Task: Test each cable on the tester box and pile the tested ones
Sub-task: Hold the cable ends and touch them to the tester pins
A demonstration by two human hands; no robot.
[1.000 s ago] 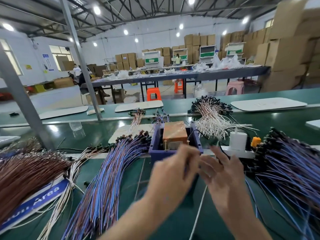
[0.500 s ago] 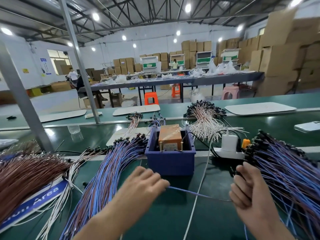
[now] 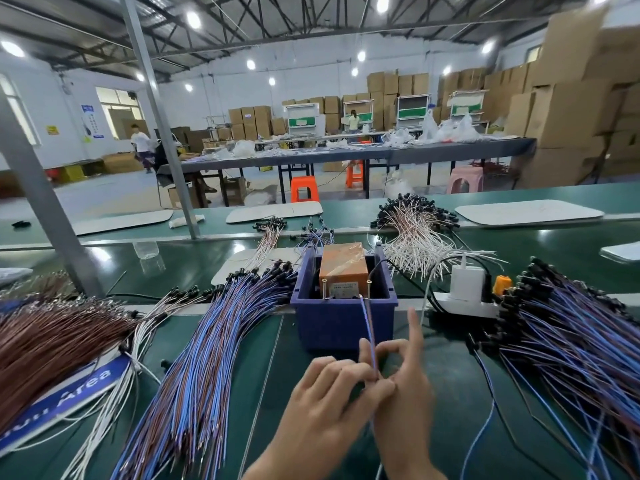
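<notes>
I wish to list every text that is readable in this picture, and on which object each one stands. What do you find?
"Area": white letters on the blue sign at lower left; the word before it is partly hidden and unreadable.
Label on the tester box: printed lines, too small to read.
Blue poster and yellow sign on the far wall: too blurred to read.
</notes>
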